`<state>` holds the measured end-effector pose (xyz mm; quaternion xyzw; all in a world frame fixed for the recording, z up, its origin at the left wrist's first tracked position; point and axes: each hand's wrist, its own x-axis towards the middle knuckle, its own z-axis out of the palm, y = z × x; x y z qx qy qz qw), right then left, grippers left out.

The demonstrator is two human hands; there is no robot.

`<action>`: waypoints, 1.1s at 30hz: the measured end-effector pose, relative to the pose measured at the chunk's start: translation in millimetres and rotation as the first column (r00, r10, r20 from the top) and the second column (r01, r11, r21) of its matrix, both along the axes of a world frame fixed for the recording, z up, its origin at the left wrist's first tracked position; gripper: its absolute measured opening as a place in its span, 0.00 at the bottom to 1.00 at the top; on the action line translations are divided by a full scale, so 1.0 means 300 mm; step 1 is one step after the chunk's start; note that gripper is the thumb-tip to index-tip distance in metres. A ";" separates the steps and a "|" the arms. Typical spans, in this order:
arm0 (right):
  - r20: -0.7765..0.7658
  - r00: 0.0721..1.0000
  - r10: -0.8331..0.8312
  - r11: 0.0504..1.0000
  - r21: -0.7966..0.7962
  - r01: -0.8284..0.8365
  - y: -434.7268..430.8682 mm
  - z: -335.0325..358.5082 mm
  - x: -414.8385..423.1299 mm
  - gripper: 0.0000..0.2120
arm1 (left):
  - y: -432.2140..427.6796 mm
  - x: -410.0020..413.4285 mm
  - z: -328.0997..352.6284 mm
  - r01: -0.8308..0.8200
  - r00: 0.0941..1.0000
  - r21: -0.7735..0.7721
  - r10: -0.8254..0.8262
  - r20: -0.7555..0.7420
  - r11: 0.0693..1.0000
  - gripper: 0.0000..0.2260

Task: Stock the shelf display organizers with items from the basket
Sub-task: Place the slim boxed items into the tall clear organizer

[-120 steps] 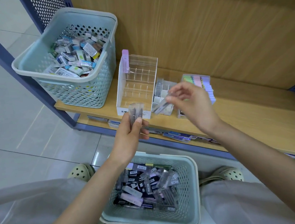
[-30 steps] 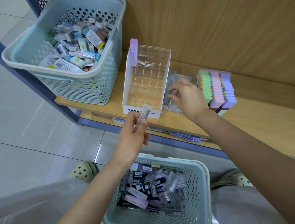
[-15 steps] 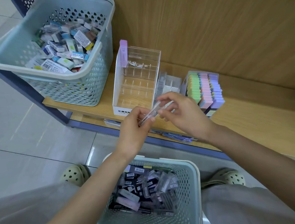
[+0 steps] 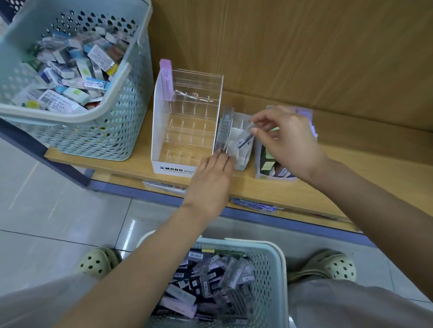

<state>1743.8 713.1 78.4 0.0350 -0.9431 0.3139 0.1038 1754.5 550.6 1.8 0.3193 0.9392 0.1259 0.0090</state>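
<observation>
My right hand pinches a clear lead case by its upper end, tilted over the small clear divided organizer on the shelf. A row of similar cases fills that organizer's left column. My left hand holds nothing; its straight fingers touch the small organizer's front edge. To the left stands the taller MONO display organizer, its clear slots nearly bare. The pale green basket by my knees holds several loose cases.
A second green basket full of boxed erasers sits on the shelf's left end. A box of pastel items stands right of the small organizer, partly behind my right hand. The wooden shelf runs on to the right, with a wood back panel behind.
My right hand took the case from my left hand and carried it over the small organizer. My left hand moved forward onto that organizer's front edge.
</observation>
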 end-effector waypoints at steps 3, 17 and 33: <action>0.016 0.997 0.075 0.997 0.011 -0.075 -0.023 -0.025 -0.018 0.07 | -0.003 0.016 -0.029 -0.007 0.997 0.062 0.012 -0.075 0.998 0.29; 0.007 0.976 0.218 0.976 -0.001 -0.218 -0.082 -0.071 0.006 0.08 | -0.077 0.108 -0.022 -0.078 0.991 0.109 0.089 -0.097 0.991 0.31; 0.079 0.973 0.219 0.917 0.323 -0.233 -0.127 -0.136 0.032 0.07 | -0.230 0.052 -0.054 -0.156 0.980 0.002 0.155 -0.127 0.988 0.25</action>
